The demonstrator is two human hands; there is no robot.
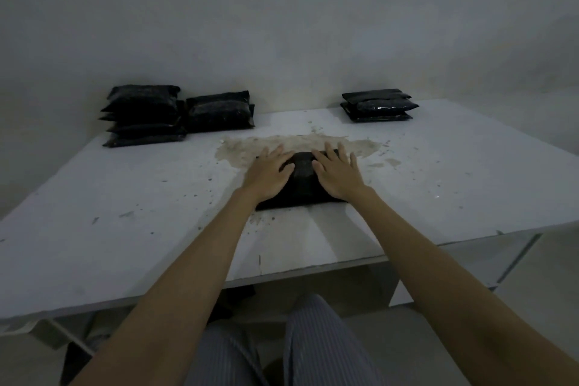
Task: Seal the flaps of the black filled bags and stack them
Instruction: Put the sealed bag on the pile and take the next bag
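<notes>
A black filled bag (301, 180) lies flat in the middle of the white table (125, 197). My left hand (269, 175) rests palm down on its left half, fingers straight and spread. My right hand (338, 174) lies flat on its right half in the same way. Most of the bag is hidden under both hands, so its flap cannot be seen. At the back left stands a tall stack of black bags (144, 116), with a lower stack (221, 111) beside it. A third stack (379, 105) sits at the back right.
A brownish stain (297, 144) spreads over the table just beyond the bag. A plain wall (282, 25) rises right behind the table. The front edge of the table runs above my striped trousers (313, 348).
</notes>
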